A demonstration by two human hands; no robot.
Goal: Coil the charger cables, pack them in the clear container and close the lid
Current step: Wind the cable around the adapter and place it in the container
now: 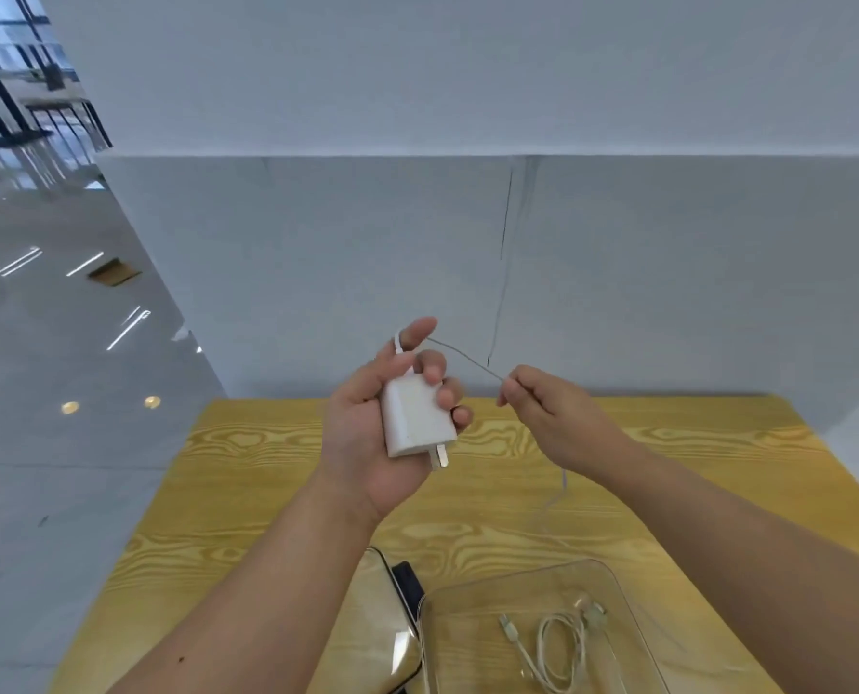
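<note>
The left hand [367, 433] is raised above the far half of the table [267, 493], palm toward the camera, with its fingers curled around a white charger block [414, 418]. The block is a smooth, rounded rectangular body of matte plastic; its metal prongs [441, 457] project from the near end, toward the heel of the palm. A thin white cable [467, 360] leaves the far end of the block, loops once around the extended index finger, and runs taut to the right. The right hand [552, 418] is closed in a pinch on this cable, thumb and fingertips pressed together on it at the same height as the left hand. Below the right hand the cable hangs slack and faint toward the table surface. The table has a yellow wood-grain top with bold, wavy grain lines and a flat, slightly glossy finish. At the near edge of the table, right of centre, stands the clear container [592, 573], a transparent plastic box with rounded corners and thin walls, open at the top. Inside it lies a second white cable [557, 648], wound into a loose oval coil with its connectors lying beside the loop. Just left of the container a clear lid [382, 608] lies partly over a dark flat object [407, 578].
</note>
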